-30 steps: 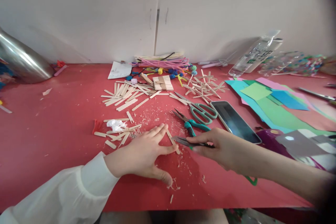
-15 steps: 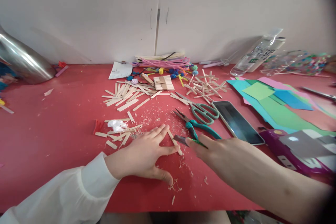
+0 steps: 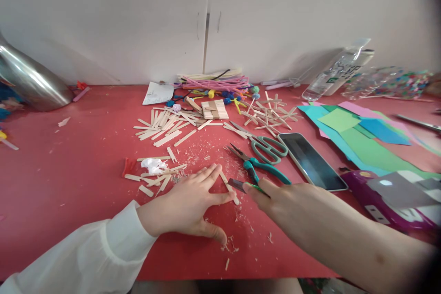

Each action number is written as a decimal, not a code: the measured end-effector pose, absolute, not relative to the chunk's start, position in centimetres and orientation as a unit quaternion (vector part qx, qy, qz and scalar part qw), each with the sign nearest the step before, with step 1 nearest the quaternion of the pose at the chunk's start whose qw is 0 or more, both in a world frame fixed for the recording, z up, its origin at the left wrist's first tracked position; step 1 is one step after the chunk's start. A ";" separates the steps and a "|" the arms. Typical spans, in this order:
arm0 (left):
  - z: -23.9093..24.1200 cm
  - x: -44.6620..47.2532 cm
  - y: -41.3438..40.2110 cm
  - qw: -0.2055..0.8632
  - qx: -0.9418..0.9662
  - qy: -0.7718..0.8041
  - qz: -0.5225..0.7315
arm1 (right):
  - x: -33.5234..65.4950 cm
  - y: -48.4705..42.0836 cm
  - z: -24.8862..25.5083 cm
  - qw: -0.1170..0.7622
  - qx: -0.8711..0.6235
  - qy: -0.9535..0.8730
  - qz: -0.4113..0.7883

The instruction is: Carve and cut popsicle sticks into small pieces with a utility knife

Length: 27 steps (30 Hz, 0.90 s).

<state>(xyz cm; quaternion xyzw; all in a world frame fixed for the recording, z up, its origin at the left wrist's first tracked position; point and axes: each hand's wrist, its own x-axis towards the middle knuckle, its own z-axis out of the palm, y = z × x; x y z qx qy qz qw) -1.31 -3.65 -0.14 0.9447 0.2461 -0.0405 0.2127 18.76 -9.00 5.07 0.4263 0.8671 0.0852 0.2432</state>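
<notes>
A narrow wooden stick (image 3: 225, 181) is pinned flat on the red table (image 3: 86, 161) by the outstretched fingers of the left hand (image 3: 184, 204), which are spread and not curled round it. A green-handled knife (image 3: 237, 184) is grasped in the fingers of the right hand (image 3: 279, 197), its blade set at the stick's edge, though contact cannot be told. Pliers (image 3: 255, 170), scissors (image 3: 268, 149) and a phone (image 3: 313, 161) are laid just beyond.

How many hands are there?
2. The left hand is spread, its fingers touching a stick; the right hand, to its right, holds a blade.
</notes>
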 end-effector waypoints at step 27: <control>0.5 -1.2 -3.6 0.256 0.928 0.268 -0.045 | 20.8 -9.2 2.7 -0.042 0.631 0.705 -0.321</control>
